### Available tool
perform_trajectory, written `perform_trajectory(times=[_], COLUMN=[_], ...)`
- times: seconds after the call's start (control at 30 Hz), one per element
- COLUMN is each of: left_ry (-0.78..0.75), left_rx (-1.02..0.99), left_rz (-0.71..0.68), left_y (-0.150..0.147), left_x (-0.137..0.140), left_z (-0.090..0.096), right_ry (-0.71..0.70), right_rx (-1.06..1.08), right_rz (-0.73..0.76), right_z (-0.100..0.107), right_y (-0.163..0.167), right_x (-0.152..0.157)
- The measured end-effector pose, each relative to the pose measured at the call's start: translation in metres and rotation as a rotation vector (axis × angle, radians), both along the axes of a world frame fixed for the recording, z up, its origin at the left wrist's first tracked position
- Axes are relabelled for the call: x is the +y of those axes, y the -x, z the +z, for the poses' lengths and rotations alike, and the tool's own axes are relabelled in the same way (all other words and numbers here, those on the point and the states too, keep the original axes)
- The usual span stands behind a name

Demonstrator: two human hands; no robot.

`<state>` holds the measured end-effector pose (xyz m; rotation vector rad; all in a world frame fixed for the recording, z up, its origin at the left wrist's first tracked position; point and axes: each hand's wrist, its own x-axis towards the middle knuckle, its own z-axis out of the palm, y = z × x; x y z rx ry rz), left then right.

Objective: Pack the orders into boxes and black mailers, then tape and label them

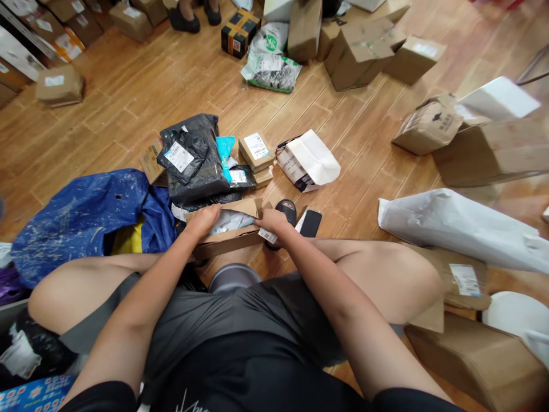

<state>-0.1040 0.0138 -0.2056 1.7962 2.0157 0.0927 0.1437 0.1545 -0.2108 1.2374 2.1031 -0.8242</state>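
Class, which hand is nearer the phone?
Right: the right hand is just left of the phone; the left hand is farther left, at the left end of the open box.

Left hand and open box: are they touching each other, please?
Touching. The head view shows the left hand on the left end of the open box, with no gap between them.

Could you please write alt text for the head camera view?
Someone's left hand and right hand hold opposite ends of an open cardboard box. Nearby are a black parcel and a phone; more boxes dot the wooden floor.
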Motion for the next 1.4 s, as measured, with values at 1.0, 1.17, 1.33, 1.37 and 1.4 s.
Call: perform_trajectory(times=[1.0, 1.17, 1.33, 1.37, 1.4], left_ry=[-0.302, -0.304, -0.244, -0.223, -0.199], left_rx=[-0.204, -0.294, -0.423, -0.447, -0.47], left_rz=[0.38, 0.334, 0.274, 0.267, 0.259], left_y=[0.069, 0.061, 0.006, -0.009, -0.026], left_x=[0.032, 0.048, 0.041, 0.037, 0.032], left_z=[0.071, 0.083, 0.072, 0.066, 0.061], right_ry=[0.468, 0.548, 0.569, 0.539, 0.513], right_rx=[0.456, 0.505, 0.462, 0.461, 0.461], right_rz=[-0.423, -0.535, -0.615, -0.575, -0.522], right_z=[0.09, 0.151, 0.191, 0.194, 0.195], right_y=[-0.051, -0.085, -0.137, -0.147, -0.155], right_x=[0.04, 0.056, 0.056, 0.053, 0.049])
